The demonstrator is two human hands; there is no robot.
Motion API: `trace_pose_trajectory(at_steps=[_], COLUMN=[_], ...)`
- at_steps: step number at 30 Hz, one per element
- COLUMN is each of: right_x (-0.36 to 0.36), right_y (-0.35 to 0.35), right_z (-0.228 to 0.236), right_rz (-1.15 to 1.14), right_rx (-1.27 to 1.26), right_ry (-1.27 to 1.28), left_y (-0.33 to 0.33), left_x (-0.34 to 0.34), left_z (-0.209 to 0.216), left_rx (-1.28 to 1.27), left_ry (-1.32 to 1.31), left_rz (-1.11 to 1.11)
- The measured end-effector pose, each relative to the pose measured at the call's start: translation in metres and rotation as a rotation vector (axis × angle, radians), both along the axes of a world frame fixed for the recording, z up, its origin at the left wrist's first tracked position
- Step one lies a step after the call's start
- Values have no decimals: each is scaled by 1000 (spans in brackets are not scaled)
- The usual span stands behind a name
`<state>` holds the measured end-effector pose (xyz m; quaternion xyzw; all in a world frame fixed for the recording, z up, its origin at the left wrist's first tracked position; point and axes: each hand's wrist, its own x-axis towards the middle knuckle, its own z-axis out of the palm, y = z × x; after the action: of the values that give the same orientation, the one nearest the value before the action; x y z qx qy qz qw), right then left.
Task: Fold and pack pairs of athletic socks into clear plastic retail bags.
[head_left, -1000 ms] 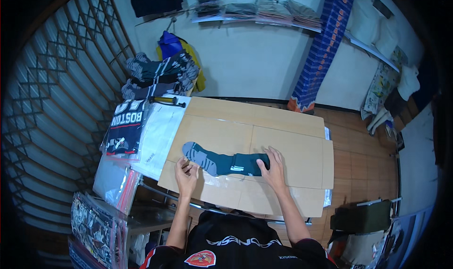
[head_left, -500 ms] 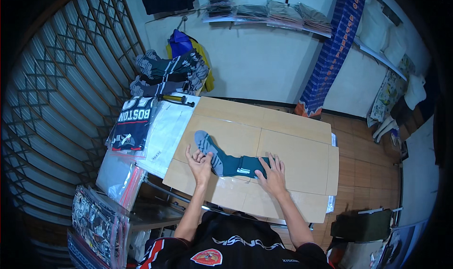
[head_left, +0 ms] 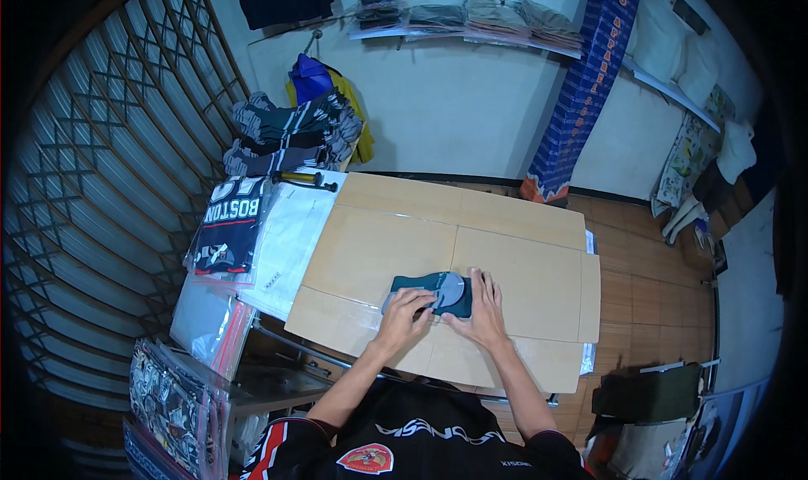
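Observation:
A dark green sock (head_left: 433,284) with grey patches lies folded on the cardboard-covered table in front of me. Its grey toe part (head_left: 453,289) is laid back over the leg part. My left hand (head_left: 404,320) is at the left end of the sock, fingers bent and closed on the folded-over foot. At the opposite end, my right hand (head_left: 482,313) rests with fingers stretched out, its thumb against the sock's lower edge. The fingers hide part of the fold.
Cardboard (head_left: 522,269) covers the tabletop. Left of it are a bagged dark jersey (head_left: 229,227) and a yellow-and-black hand pump (head_left: 305,178). A pile of socks (head_left: 290,130) stands at the back left. Bagged clothes (head_left: 177,396) hang near left; a dark green garment (head_left: 648,392) hangs near right.
The sock lay stretched out with its foot to the left; now the foot is folded rightward over the leg. My left hand moved right with it. My right hand stayed at the cuff end.

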<state>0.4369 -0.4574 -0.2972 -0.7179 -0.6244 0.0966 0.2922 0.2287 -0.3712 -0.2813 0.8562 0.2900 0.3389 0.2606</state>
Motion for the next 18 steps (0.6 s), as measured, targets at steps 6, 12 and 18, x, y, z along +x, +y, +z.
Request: trace_pose_trajectory(at_steps=[6, 12, 18], right_x=[-5, -10, -36], right_y=[-1, 9, 18], right_z=[12, 13, 10], right_rz=[129, 187, 134], right_rx=[-7, 37, 95], right_ry=[-181, -69, -93], left_y=[1, -12, -25], left_x=[-5, -36, -103], left_z=[-1, 4, 7], left_rx=[-16, -62, -95], left_ry=[13, -89, -206], left_rz=[-15, 141, 432])
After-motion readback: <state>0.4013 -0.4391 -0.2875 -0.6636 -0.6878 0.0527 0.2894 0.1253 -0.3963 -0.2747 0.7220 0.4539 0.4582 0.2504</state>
